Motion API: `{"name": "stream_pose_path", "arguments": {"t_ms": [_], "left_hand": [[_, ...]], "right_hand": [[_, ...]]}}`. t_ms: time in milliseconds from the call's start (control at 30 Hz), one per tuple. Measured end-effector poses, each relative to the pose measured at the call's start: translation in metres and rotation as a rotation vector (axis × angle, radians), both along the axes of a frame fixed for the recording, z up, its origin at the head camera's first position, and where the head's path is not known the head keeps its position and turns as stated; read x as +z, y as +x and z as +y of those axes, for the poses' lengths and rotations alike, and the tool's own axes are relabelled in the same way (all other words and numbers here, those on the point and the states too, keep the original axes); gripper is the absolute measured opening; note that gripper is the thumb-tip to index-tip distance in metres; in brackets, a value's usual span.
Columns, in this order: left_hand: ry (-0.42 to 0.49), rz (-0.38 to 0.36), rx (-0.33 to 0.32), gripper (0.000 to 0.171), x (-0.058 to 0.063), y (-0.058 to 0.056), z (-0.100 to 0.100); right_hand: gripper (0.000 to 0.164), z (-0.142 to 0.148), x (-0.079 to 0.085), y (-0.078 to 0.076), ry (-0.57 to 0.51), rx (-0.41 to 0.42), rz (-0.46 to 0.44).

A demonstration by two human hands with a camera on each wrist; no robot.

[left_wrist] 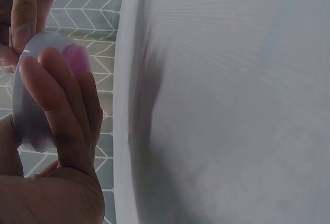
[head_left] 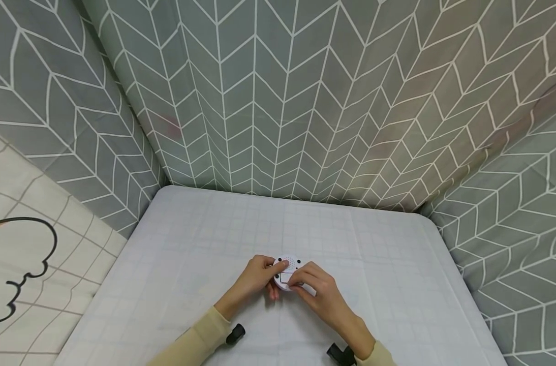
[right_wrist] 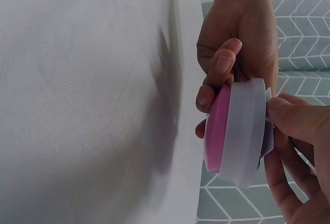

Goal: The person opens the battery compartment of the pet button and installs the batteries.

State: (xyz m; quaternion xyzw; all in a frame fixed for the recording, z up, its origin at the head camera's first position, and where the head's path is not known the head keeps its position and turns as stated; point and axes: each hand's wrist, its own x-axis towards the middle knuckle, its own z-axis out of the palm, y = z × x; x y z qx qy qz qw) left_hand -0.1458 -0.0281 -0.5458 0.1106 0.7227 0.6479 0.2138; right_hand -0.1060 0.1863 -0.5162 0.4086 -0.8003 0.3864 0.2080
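Observation:
A round white device (head_left: 282, 285) with a pink front (right_wrist: 217, 128) is held over the white table. Its back, turned up in the head view, has a patch of small holes, several black dots and a rectangular battery cover (head_left: 285, 277). My left hand (head_left: 258, 274) grips the device from the left, thumb across the back and fingers beneath. From the right, my right hand (head_left: 318, 287) pinches at the edge of the cover with thumb and forefinger. The right wrist view shows a thin piece standing out from the back beside that thumb; the fingertips partly hide it.
The white-covered table (head_left: 205, 229) extends around both hands. Patterned grey-green curtains (head_left: 282, 101) hang behind it and at the sides. Black wrist cameras (head_left: 236, 334) sit by the forearms. A pale tiled-pattern cloth (head_left: 76, 254) lies at the left.

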Motion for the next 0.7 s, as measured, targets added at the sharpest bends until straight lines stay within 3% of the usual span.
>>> {"name": "stream_pose_path", "arguments": {"t_ms": [533,600,700], "left_hand": [[0.007,-0.001,-0.028,0.045,0.0015,-0.0011,-0.0005],[0.006,-0.005,-0.030,0.045,0.0015,-0.0012,-0.0008],[0.011,-0.007,-0.030,0.045,0.0018,-0.0011,-0.0012]], "right_hand": [[0.026,0.0001,0.0008,-0.0010,-0.021,0.000,-0.033],[0.025,0.0002,0.0001,-0.0006,-0.028,-0.030,-0.042],[0.031,0.0014,-0.0007,0.0001,-0.016,-0.141,-0.082]]}}
